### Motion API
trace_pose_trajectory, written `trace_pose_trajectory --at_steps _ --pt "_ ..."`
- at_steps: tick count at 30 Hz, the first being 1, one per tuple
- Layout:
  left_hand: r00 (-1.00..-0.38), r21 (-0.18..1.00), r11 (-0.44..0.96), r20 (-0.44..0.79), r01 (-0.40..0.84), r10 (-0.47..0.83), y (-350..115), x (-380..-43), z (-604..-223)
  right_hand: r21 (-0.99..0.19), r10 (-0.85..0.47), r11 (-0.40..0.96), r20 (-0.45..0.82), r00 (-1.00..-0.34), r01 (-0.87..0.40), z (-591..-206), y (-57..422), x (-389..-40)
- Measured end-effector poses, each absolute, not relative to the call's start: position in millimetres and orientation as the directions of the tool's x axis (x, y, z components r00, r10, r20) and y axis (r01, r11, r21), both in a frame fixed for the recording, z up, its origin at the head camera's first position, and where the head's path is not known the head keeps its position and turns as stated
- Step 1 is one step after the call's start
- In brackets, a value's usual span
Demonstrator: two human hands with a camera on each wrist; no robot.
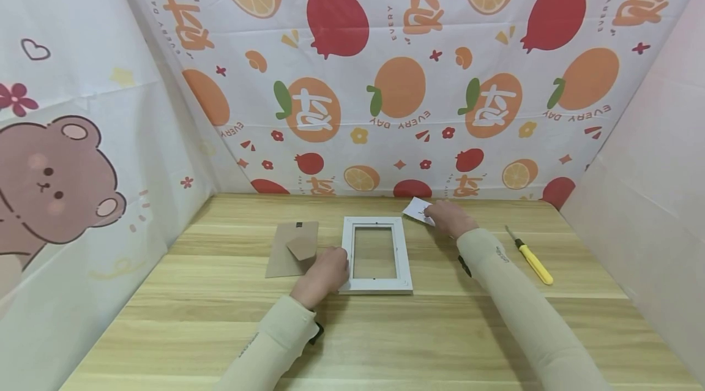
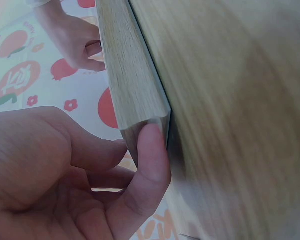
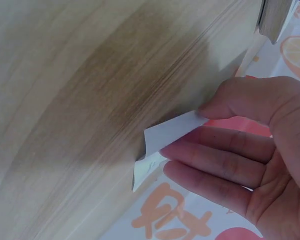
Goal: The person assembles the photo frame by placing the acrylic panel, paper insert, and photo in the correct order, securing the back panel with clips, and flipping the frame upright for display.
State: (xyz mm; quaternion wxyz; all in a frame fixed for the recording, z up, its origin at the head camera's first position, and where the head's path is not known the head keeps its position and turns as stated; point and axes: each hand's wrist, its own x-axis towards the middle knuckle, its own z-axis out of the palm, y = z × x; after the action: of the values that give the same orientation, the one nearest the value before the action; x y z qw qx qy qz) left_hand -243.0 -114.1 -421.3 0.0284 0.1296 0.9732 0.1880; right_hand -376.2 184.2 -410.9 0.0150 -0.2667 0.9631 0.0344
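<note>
A white picture frame lies on the table with small dark tabs around its inner opening. My left hand holds its left side, near the front corner. In the left wrist view, thumb and fingers pinch the end of the frame's side. Beyond the frame's far right corner, my right hand pinches a small white sheet of paper with dark marks. The right wrist view shows the sheet bent up between thumb and fingers, its lower part close against the tabletop.
Left of the frame lies a brown backing board with a stand flap folded out. A screwdriver with a yellow handle lies to the right. Fruit-patterned cloth hangs behind the wooden table, with pale cloth at both sides.
</note>
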Motion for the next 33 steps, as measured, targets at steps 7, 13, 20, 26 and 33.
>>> trace_pose_trajectory --at_steps 7,13,20,26,33 --pt "-0.965 0.377 0.895 -0.013 0.238 0.262 -113.8 -241.6 -420.2 0.074 -0.483 0.87 -0.06 -0.873 -0.487 -408.2 181.1 -372.2" --pt "-0.964 0.393 0.888 -0.016 0.237 0.264 -113.9 -241.4 -420.9 0.101 -0.469 0.872 -0.102 -0.877 -0.478 -407.4 180.7 -372.5" --pt "-0.963 0.397 0.886 -0.019 0.239 0.268 -115.3 -242.9 -421.3 0.102 -0.472 0.867 -0.145 -0.87 -0.488 -402.6 178.8 -369.6" --pt "-0.965 0.378 0.895 -0.018 0.237 0.263 -116.4 -244.4 -421.9 0.104 -0.498 0.856 -0.1 -0.861 -0.507 -405.2 183.7 -367.7" --pt "-0.964 0.38 0.894 -0.025 0.237 0.266 -116.0 -244.3 -421.5 0.081 -0.511 0.851 -0.099 -0.854 -0.519 -404.9 182.6 -369.3"
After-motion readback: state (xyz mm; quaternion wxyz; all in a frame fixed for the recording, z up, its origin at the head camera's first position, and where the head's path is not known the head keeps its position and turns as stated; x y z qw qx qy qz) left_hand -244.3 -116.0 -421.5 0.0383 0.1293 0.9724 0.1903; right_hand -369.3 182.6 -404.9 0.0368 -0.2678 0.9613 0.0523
